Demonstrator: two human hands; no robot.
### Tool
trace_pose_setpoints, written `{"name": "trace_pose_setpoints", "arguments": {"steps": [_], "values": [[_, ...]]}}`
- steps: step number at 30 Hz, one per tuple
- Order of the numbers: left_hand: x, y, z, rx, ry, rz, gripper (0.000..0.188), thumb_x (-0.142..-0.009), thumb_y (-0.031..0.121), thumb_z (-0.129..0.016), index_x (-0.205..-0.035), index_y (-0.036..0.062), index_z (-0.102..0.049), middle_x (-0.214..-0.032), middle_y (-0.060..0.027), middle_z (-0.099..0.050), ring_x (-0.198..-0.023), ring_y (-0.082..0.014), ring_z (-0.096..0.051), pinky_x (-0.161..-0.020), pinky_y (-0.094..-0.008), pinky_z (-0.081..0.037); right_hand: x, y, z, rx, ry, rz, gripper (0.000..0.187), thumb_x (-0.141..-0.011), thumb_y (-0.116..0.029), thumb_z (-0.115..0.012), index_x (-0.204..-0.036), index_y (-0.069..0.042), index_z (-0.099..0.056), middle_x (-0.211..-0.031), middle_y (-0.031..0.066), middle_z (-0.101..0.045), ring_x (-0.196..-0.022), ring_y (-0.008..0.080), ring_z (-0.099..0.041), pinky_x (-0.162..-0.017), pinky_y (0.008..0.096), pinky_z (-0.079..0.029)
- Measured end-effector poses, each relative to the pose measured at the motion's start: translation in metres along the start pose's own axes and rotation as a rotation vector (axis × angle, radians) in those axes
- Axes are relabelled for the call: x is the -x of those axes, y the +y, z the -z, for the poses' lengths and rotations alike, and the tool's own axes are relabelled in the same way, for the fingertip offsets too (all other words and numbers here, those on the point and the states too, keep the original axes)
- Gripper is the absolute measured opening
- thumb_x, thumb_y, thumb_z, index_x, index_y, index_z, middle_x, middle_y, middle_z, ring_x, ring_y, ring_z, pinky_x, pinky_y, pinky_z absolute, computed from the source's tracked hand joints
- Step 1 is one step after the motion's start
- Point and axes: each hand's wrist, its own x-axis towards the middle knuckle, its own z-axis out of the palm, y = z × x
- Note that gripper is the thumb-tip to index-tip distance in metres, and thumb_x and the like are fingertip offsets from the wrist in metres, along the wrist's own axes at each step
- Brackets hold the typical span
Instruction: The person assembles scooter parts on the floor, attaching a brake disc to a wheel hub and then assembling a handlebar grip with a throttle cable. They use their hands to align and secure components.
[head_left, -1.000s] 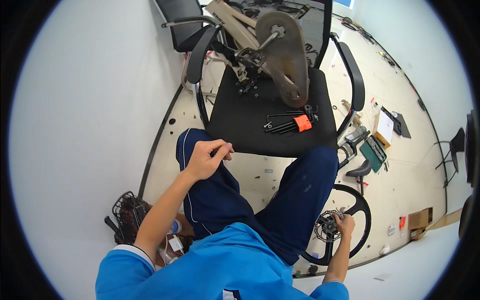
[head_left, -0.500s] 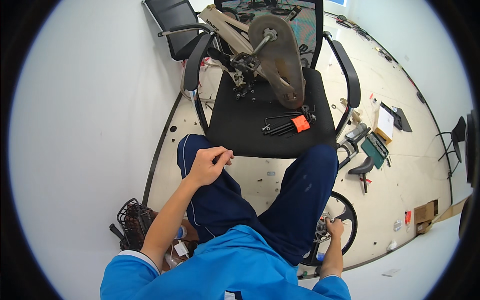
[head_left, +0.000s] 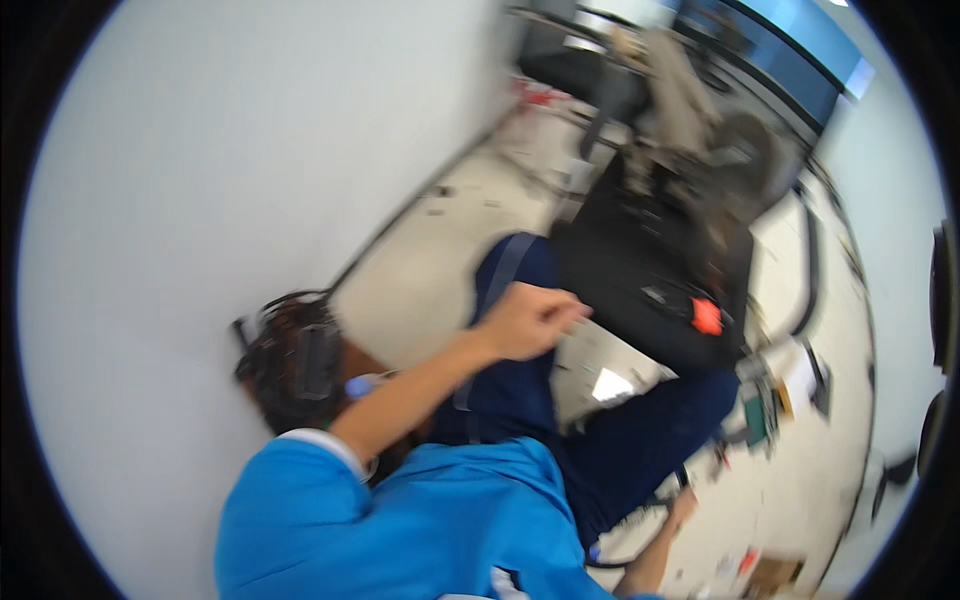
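My left hand is over my left thigh, beside the front edge of a black chair seat. Its fingers are curled with thumb and forefinger together; whatever lies between them, if anything, cannot be made out. Low on the right, my right hand reaches down beside my right leg, by a small black wheel mostly hidden behind that leg. Motion blur smears its fingers. On the chair lie a beige bike frame with a greyish-brown chain cover, and dark tools with an orange holder.
A black basket stands against the white wall at left. Another dark chair is behind. On the floor at right lie a green case, a white box and a cardboard box.
The whole view has swung and tilted, so the chair shows further right and the picture is blurred. My left hand stays curled by my left thigh; my right hand stays low beside the wheel.
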Motion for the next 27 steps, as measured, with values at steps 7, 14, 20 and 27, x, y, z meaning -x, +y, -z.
{"name": "trace_pose_setpoints", "arguments": {"steps": [7,14,20,27], "values": [[0.038,-0.002,0.050,0.159,0.288,0.049,0.027,-0.097,0.021,-0.059,-0.080,0.0018,-0.069,-0.063,-0.0046,-0.068,-0.052,-0.0094,-0.059,-0.051,-0.0249,-0.043,0.006,-0.097,0.037,-0.843,0.095,-0.418,0.050,-0.093,-0.047,-0.061,-0.096,0.002,-0.071,-0.065,0.0108,-0.062,-0.067,0.0230,-0.061,-0.057,0.0382,-0.046],[0.054,-0.014,0.114,0.099,0.526,0.069,0.029,-0.097,0.021,-0.058,-0.083,-0.0013,-0.070,-0.066,-0.0068,-0.067,-0.060,-0.0108,-0.065,-0.055,-0.0258,-0.048,0.050,-0.123,0.049,-0.800,-0.046,-0.457,0.050,-0.093,-0.048,-0.060,-0.096,0.002,-0.071,-0.064,0.0102,-0.061,-0.065,0.0222,-0.060,-0.056,0.0376,-0.044],[0.079,-0.027,0.178,0.043,0.706,0.177,0.029,-0.096,0.022,-0.061,-0.084,-0.0032,-0.070,-0.070,-0.0068,-0.069,-0.067,-0.0105,-0.068,-0.059,-0.0254,-0.051,0.067,-0.114,0.053,-0.786,-0.094,-0.469,0.051,-0.093,-0.048,-0.059,-0.095,0.002,-0.071,-0.064,0.0097,-0.061,-0.064,0.0215,-0.059,-0.055,0.0372,-0.043],[0.178,-0.092,0.286,-0.846,0.760,0.651,0.032,-0.092,0.036,-0.058,-0.094,0.0074,-0.073,-0.084,-0.0151,-0.072,-0.081,-0.0354,-0.069,-0.077,-0.0426,-0.054,0.084,-0.102,0.050,-0.797,-0.130,-0.498,0.051,-0.094,-0.048,-0.059,-0.095,0.001,-0.071,-0.063,0.0091,-0.060,-0.062,0.0208,-0.057,-0.054,0.0366,-0.042]]}}
